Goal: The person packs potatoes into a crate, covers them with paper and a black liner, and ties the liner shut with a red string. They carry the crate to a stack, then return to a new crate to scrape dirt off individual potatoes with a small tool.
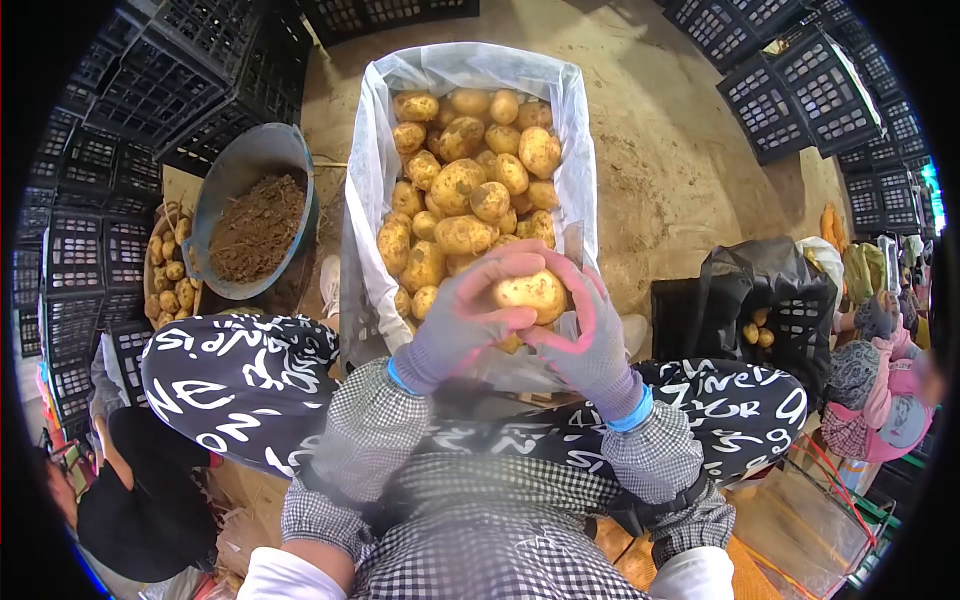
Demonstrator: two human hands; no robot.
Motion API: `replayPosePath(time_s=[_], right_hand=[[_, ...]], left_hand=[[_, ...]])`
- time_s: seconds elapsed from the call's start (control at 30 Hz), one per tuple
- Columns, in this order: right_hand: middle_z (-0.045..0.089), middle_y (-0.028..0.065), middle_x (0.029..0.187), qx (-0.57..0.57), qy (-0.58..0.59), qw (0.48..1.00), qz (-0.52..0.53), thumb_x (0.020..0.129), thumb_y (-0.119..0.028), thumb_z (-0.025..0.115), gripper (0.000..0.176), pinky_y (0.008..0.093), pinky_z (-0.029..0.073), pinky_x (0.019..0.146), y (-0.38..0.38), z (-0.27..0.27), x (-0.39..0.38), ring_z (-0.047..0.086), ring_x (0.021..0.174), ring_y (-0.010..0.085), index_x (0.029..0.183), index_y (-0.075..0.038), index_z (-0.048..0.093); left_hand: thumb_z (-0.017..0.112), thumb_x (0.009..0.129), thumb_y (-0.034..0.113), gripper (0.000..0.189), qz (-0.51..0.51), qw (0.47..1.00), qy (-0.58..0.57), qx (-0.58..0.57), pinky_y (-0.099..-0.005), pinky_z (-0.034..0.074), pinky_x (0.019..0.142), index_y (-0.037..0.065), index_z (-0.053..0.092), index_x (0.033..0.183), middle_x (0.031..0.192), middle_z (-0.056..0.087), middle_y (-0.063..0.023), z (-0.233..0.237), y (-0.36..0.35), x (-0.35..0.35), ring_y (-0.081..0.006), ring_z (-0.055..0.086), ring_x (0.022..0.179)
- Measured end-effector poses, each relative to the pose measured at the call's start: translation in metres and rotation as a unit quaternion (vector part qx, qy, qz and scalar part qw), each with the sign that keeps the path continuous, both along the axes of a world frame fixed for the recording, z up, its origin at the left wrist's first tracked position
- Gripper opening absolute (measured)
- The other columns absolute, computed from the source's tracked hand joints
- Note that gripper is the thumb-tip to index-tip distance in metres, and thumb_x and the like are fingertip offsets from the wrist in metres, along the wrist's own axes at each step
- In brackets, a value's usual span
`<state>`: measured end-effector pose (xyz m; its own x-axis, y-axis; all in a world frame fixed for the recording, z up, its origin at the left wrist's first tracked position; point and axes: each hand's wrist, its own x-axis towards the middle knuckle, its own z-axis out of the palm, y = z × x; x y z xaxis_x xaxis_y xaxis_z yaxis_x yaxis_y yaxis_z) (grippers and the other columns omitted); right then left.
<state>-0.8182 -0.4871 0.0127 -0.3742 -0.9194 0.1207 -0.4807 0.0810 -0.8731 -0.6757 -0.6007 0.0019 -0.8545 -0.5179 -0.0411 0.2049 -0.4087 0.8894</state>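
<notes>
Between my two gloved hands is a yellow-brown potato (532, 292), lifted over the near end of a lined crate. My left hand (465, 310) curls round its left side, with fingers and thumb closed against it. On the other side my right hand (585, 325) wraps the same potato with its fingers over the top. Below and beyond lie many potatoes (462, 185), some with brown soil patches, heaped in the crate. A white plastic liner (368, 190) covers the crate's walls and folds over its rim. My hands hide part of the nearest potatoes.
Left of the crate stands a grey-blue tub (222, 180) of soil, beside a basket (160, 262) of potatoes. A black-lined crate (770, 290) with a few potatoes is at right. Black crates (190, 60) are stacked around. Other people (150, 500) sit at both sides.
</notes>
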Motion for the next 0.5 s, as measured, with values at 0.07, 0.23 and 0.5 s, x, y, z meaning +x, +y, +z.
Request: replayPosePath(time_s=[0.07,0.23,0.5], right_hand=[[0.059,0.0174,0.118,0.025,-0.007,0.999,-0.020,0.069,-0.016,0.081,0.070,0.0368,0.048,0.092,0.002,-0.003,0.003,0.060,0.106,0.0289,0.131,-0.004,0.050],[0.064,0.0111,0.110,0.098,-0.191,0.968,-0.127,0.078,-0.018,0.079,0.060,0.0324,0.054,0.082,0.000,0.004,-0.004,0.064,0.097,0.0201,0.129,-0.002,0.052],[0.062,0.0043,0.091,-0.298,-0.384,0.825,-0.289,0.082,-0.012,0.076,0.055,0.0245,0.047,0.050,0.072,0.102,-0.080,0.058,0.061,0.0102,0.128,-0.004,0.048]], left_hand=[[0.061,0.091,0.010,0.037,-0.017,1.000,0.009,-0.008,-0.0353,0.037,0.108,0.001,0.057,0.126,0.142,0.044,-0.0142,-0.010,0.000,0.001,-0.0243,0.041,0.133],[0.053,0.097,0.016,0.034,0.091,0.995,-0.014,-0.026,-0.0336,0.040,0.106,0.000,0.056,0.127,0.133,0.052,-0.0138,-0.032,-0.003,-0.002,-0.0211,0.047,0.128],[0.048,0.099,0.020,0.038,0.170,0.979,-0.094,0.062,-0.0370,0.041,0.102,0.003,0.046,0.133,0.124,0.054,-0.0112,-0.080,-0.022,0.018,-0.0237,0.052,0.116]])
